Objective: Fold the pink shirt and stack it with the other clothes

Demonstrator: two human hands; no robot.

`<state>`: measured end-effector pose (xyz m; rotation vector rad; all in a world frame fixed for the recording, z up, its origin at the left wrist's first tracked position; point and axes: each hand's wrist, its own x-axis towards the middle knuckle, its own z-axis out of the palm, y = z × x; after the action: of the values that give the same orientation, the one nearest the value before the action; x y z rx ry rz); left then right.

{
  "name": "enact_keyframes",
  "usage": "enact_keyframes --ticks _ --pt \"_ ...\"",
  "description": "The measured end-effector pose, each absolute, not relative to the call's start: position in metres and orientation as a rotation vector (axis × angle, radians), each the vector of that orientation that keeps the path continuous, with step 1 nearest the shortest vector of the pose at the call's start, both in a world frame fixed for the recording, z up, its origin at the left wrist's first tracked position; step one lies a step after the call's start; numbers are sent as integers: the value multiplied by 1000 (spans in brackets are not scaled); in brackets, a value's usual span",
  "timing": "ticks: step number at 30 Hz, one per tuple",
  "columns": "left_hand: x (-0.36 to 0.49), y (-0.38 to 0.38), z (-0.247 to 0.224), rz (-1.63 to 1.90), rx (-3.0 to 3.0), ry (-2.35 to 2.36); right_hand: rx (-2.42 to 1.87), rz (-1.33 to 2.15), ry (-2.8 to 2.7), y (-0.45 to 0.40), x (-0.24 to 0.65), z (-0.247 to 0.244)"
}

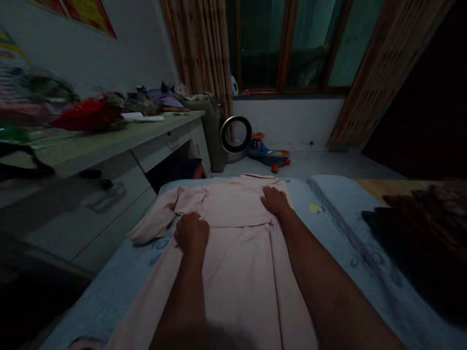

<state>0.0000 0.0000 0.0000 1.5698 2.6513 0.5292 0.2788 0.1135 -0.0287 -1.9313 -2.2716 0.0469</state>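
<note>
A pale pink long garment (237, 253) lies spread over a blue patterned bedsheet (328, 243), its collar at the far end. One sleeve (153, 223) stretches out to the left. My left hand (191, 232) is closed on the garment's left side, just below that sleeve, with the fingers curled into the cloth. Near the right shoulder, my right hand (274, 199) rests on the garment with its fingers spread out. The right sleeve cannot be made out clearly.
Left of the bed stands a long desk (156, 129) with drawers and clutter, including a red bag (89, 114). Beyond are a washing machine with its round door (236, 134) open and a blue ride-on toy (268, 153). Dark clothes (419, 243) lie at the right.
</note>
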Motion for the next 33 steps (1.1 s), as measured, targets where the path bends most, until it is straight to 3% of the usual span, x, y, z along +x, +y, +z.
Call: enact_keyframes --ticks 7,14,20,26,33 --pt "9 -4 14 867 1686 2705 -1900 -66 -2038 111 278 -18" --pt "5 -4 40 833 1658 2441 -1966 78 -2175 114 281 -24" --pt "11 -6 52 966 1487 1830 -2077 161 -2205 117 279 -29" --pt "32 -23 69 706 1311 1069 -1982 25 -2105 112 280 -20" --pt "57 -25 68 388 1416 837 -2038 -13 -2147 113 284 -21"
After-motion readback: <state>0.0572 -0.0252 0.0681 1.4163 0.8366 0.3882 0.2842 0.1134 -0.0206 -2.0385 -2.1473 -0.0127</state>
